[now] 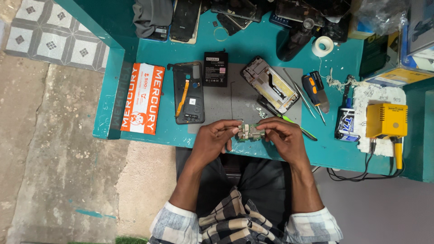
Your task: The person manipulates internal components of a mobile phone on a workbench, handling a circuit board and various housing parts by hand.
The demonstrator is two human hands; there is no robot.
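Note:
Both my hands hold a small green phone circuit board (247, 132) over the near edge of the teal workbench (253, 49). My left hand (212, 141) pinches its left end with fingertips. Gripping its right end is my right hand (285, 138). Just beyond the board lies a grey work mat (226, 101). On the mat rest an opened phone frame (270, 84), a black phone back cover (188, 92) with an orange flex cable, and a black battery (215, 68).
Tweezers (300, 95), a blue-handled screwdriver (315, 90), a tape roll (323, 45) and a yellow soldering station (386, 119) lie to the right. An orange printed packet (144, 98) sits at the left edge. Several phones and parts crowd the back.

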